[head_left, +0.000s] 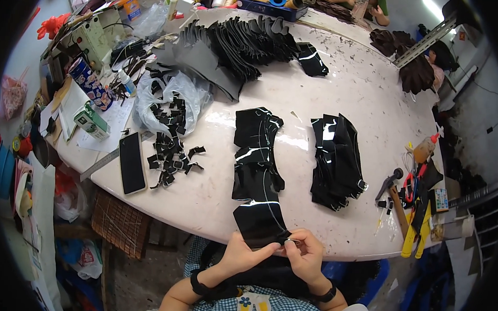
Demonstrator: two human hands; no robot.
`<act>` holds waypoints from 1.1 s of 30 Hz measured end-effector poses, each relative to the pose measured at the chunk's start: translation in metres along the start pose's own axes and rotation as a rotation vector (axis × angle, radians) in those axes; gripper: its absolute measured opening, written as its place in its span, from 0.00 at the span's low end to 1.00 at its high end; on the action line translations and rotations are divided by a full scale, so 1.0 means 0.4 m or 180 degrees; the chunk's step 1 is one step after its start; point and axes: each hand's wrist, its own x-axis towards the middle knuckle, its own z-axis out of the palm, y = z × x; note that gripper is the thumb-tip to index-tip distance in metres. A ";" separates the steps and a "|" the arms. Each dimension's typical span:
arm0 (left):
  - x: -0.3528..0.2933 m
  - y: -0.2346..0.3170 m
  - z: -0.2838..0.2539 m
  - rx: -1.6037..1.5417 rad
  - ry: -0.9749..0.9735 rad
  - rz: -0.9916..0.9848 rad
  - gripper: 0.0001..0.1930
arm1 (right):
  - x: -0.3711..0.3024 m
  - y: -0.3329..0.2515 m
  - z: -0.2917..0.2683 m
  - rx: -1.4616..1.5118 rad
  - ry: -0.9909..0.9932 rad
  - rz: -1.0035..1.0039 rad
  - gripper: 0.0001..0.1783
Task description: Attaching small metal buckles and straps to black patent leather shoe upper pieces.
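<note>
The person sat at the 6 o'clock edge of the pale desk (214,193), and both hands worked on one glossy black cut piece (260,222) that lay partly over that edge. The left hand (240,254) came from 7 o'clock, and its fingers were closed on the lower rim of the piece. The right hand (305,252) came from 5 o'clock; its fingers (291,242) were pinched together on the lower right corner of the same piece. If something small was also between them, I could not tell.

At 12 o'clock from this piece, and touching it, a row of similar black pieces (256,150) stretched toward the middle of the desk. At 2 o'clock from the hands there was a second stack of black pieces (336,159), well apart from the row. A hammer (393,190) and some yellow-handled tools (418,229) lay near the 3 o'clock edge. At 10 o'clock from the hands a black phone (132,162) lay flat, and just beside it were many small black scraps (172,155), some of them spilling from a clear plastic bag (168,96). A large fan of dark cut sheets (231,43) covered the far side at 12 o'clock.
</note>
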 end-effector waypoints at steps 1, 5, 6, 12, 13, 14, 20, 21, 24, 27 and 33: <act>0.001 0.000 0.007 -0.0114 0.0145 0.0071 0.10 | -0.001 0.005 -0.003 -0.0190 -0.0030 -0.0048 0.03; -0.005 -0.015 0.020 -0.0122 0.0429 0.0348 0.09 | -0.001 -0.003 -0.002 -0.0527 0.0145 -0.0183 0.05; -0.004 -0.014 0.021 -0.0124 0.0421 0.0349 0.09 | 0.002 -0.002 -0.009 -0.0663 0.0044 -0.0207 0.05; -0.004 -0.011 0.012 0.0441 0.0360 0.0637 0.10 | 0.011 -0.036 0.022 -0.0058 0.0497 0.0053 0.07; -0.005 -0.008 0.008 0.0500 0.0254 0.0573 0.10 | 0.011 -0.037 0.021 -0.0119 0.0491 0.0190 0.08; -0.006 -0.004 0.005 0.0564 0.0148 0.0507 0.10 | 0.011 -0.034 0.013 -0.0121 0.0494 0.0181 0.08; -0.002 0.003 0.007 0.0701 -0.0103 0.0877 0.08 | 0.012 -0.025 -0.015 -0.1036 -0.0057 -0.0257 0.08; -0.004 0.006 0.011 0.0700 -0.0112 0.0880 0.08 | 0.011 -0.017 -0.017 -0.0987 0.0029 -0.0271 0.08; -0.021 -0.011 0.019 0.0636 -0.0009 0.0812 0.14 | 0.008 -0.014 -0.020 -0.1014 0.0030 -0.0205 0.08; -0.060 -0.001 0.027 0.3533 -0.0108 0.2447 0.15 | 0.016 -0.042 -0.008 -0.1043 -0.0082 -0.0299 0.08; -0.022 0.010 0.020 0.1978 -0.0118 0.1987 0.16 | 0.023 -0.035 -0.056 -0.1584 -0.0636 -0.0607 0.18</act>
